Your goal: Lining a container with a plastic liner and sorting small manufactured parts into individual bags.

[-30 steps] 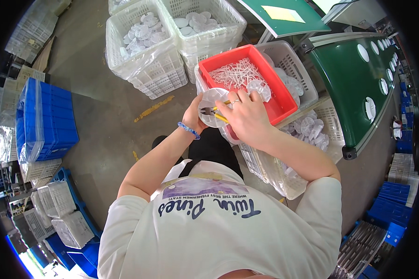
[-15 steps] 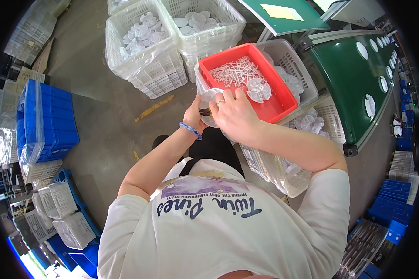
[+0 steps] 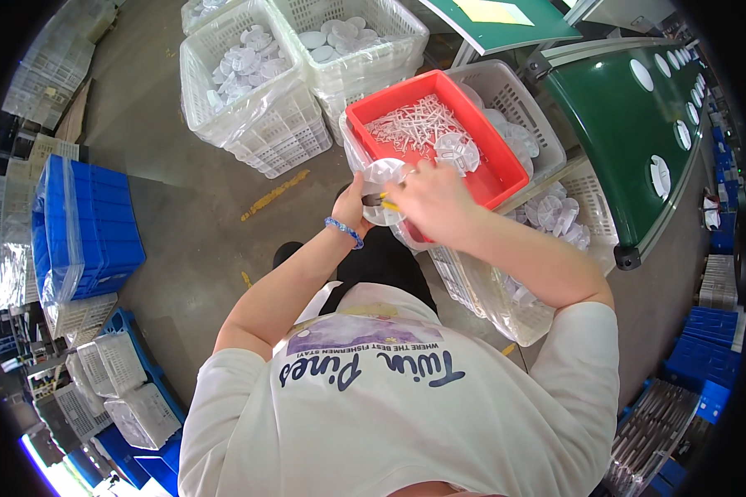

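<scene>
My left hand (image 3: pixel 354 207) is closed on the edge of a round clear plastic disc (image 3: pixel 383 172), in front of the red bin's near-left side. My right hand (image 3: pixel 433 203), slightly blurred, is closed around yellow-handled pliers (image 3: pixel 386 201). Their dark jaws lie against or just over the disc; exact contact cannot be made out. Inside the red bin (image 3: pixel 493 186) are a heap of thin white plastic pins (image 3: pixel 419 123) and another clear disc (image 3: pixel 457 154), just beyond my right hand.
The bin rests on a pale crate (image 3: pixel 549 137) holding more discs. Beyond stand wrapped white crates (image 3: pixel 278 137) of discs. A green conveyor (image 3: pixel 613 124) carrying white round pieces runs on the right. Blue crates (image 3: pixel 99 224) stand on the left floor.
My right hand has shifted slightly right and back from the disc, and more of the pliers' yellow handles shows. My left hand keeps its hold on the disc.
</scene>
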{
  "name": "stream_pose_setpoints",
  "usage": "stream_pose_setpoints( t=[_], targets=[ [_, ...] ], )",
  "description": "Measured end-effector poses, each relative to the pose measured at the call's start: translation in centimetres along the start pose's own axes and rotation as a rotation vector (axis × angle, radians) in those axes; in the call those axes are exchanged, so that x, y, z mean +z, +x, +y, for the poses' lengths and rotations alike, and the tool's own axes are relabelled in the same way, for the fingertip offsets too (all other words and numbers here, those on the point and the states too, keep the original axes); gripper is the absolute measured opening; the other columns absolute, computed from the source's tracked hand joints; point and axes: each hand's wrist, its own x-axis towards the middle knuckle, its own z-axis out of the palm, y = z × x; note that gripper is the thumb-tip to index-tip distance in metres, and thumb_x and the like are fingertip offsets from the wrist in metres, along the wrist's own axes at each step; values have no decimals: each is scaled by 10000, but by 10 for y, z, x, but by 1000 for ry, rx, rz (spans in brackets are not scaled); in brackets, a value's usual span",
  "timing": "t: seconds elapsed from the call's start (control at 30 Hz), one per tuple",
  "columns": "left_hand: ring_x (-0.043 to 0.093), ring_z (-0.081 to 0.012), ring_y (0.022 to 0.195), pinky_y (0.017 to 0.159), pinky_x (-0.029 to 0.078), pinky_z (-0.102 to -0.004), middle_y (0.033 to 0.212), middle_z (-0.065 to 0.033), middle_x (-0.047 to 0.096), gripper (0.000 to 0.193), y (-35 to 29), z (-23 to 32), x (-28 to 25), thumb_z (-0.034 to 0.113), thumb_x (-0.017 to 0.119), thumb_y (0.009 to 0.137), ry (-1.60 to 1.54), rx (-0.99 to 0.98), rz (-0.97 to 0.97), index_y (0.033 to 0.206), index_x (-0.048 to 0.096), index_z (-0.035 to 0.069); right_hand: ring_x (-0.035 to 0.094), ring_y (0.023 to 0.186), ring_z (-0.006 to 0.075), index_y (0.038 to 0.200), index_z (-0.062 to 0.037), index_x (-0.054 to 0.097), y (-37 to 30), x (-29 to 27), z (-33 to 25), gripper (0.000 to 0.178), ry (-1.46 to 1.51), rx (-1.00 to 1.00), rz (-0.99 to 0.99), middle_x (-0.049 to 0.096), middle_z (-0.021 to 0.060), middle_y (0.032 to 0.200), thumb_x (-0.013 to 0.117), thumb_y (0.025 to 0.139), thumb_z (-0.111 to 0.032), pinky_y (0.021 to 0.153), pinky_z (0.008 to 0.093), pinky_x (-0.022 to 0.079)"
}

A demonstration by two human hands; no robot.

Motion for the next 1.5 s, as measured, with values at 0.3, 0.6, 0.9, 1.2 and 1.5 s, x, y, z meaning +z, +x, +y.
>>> stream_pose_setpoints(
  t=[0.3, 0.6, 0.9, 1.2, 1.5],
  targets=[
    [582, -215, 1065, 875, 506, -354, 1229, -108, 544, 435, 48, 54, 2, 361, 339, 972, 223, -23, -345, 1274, 437, 63, 572, 926, 132, 1167, 11, 518, -80, 32, 64, 455, 1019, 627, 396, 592, 87, 1030, 691, 751, -48, 792, 251, 461],
    [593, -252, 1007, 839, 505, -366, 1141, -135, 581, 393, 116, 103, 73, 317, 471, 935, 1116, 780, -543, 1186, 493, 16, 527, 926, 88, 1198, 9, 481, -151, 51, 60, 433, 1214, 950, 545, 551, 21, 996, 644, 800, -39, 823, 226, 420],
    [621, -122, 806, 691, 515, -244, 979, -76, 647, 269, 13, 17, 44, 195, 482, 934, 833, -55, -315, 1140, 541, 32, 527, 1023, 348, 1154, -71, 490, -288, -30, 271, 485, -273, 1349, 800, 526, 164, 1130, 714, 741, -188, 850, 416, 446],
    [617, -123, 773, 658, 511, -229, 939, -82, 649, 251, 6, 15, 19, 173, 476, 929, 779, -67, -210, 1127, 552, 38, 612, 856, 258, 1000, -96, 499, -345, 11, 357, 334, -621, 1345, 135, 606, 91, 922, 650, 717, -188, 745, 392, 479],
    [518, -219, 1086, 930, 397, -331, 1161, -122, 553, 406, -58, 14, 93, 22, 628, 771, 1063, 692, -332, 1166, 535, -1, 553, 795, 104, 1087, -52, 510, -189, -45, 209, 307, 707, 809, 854, 580, 38, 875, 635, 807, -80, 716, 260, 461]
  ],
)
